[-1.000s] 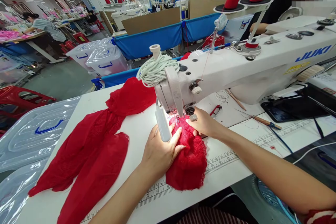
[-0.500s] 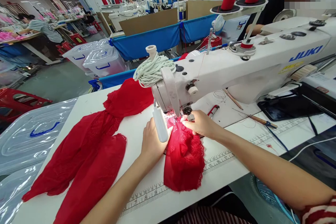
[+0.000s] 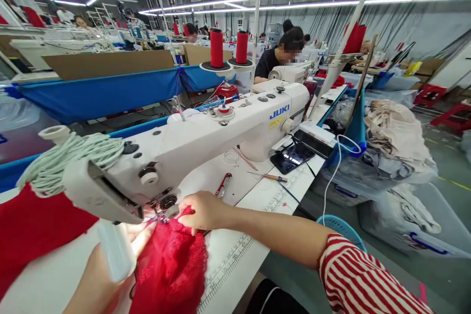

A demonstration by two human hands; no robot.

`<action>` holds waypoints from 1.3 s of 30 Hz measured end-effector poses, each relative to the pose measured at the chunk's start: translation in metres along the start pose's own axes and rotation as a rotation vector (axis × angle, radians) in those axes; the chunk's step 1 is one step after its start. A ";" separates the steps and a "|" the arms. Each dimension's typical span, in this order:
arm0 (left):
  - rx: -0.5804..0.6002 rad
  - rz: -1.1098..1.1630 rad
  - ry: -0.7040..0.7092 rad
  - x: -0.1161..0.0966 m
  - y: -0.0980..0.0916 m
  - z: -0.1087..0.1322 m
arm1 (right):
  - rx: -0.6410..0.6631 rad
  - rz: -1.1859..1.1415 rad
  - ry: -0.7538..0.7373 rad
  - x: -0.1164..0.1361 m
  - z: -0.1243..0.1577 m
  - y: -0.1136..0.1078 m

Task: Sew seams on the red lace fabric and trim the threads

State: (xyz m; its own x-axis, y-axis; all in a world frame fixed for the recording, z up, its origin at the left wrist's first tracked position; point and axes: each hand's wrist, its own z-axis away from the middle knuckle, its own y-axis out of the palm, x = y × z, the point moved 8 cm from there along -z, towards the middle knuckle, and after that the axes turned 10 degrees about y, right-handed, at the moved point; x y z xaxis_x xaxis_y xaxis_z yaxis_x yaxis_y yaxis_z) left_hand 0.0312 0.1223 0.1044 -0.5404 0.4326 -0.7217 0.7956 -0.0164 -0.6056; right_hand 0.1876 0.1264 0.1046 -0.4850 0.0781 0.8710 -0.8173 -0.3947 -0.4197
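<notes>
A white JUKI sewing machine stands on a white table. A piece of red lace lies under its needle area. My right hand pinches the lace's upper edge just right of the presser foot, fingers closed on it. My left hand rests on the lace at the left, partly hidden behind the machine's white lamp; its fingers lie stretched toward the needle. More red fabric lies at the far left behind the machine head.
Red-handled snips, a small tool and a dark tablet lie on the table to the right. Two red thread cones stand behind. Bags of cloth sit right. A person works at another machine.
The view has swung sharply to the right, so the machine now fills the left. Both hands stay at the needle on the red lace; the left one sits lower left in frame.
</notes>
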 end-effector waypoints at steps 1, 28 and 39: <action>-0.015 0.047 -0.029 -0.001 0.000 -0.001 | 0.003 -0.004 0.000 -0.001 0.000 0.000; -0.038 -0.402 0.110 -0.045 -0.008 0.033 | -0.244 0.313 -0.037 0.008 0.009 0.009; 0.239 -0.749 0.367 -0.076 0.016 0.047 | -0.013 -0.225 0.167 -0.009 0.005 0.016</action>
State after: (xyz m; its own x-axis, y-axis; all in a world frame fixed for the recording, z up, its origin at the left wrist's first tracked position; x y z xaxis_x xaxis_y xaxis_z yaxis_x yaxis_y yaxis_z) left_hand 0.0718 0.0474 0.1337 -0.7435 0.6683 0.0239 0.1648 0.2177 -0.9620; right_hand 0.1806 0.1147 0.0910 -0.3347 0.3131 0.8888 -0.9137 -0.3387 -0.2247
